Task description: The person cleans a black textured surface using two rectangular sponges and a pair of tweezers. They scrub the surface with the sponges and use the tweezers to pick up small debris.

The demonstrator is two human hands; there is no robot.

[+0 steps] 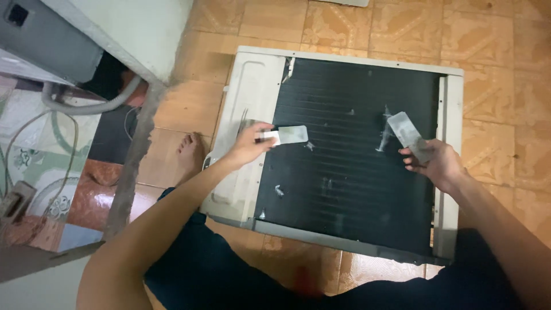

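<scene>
Knees frame the view as the person crouches on the tiled floor (505, 51). Left hand (248, 146) pinches a flat metal blade (290, 135) shut in its grip; right hand (439, 166) is closed round a second flat blade (408, 135). Both hover over the dark fin panel (356, 149) of an air-conditioner unit (247, 86). Pressed crooked, I reckon, an edge could bend the thin fins. A bare foot (189, 152) rests just beside the unit.

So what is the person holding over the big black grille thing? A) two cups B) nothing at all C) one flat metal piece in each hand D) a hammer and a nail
C: the left hand grips a flat metal piece and the right hand grips another flat metal piece, both over the black finned panel.
</scene>
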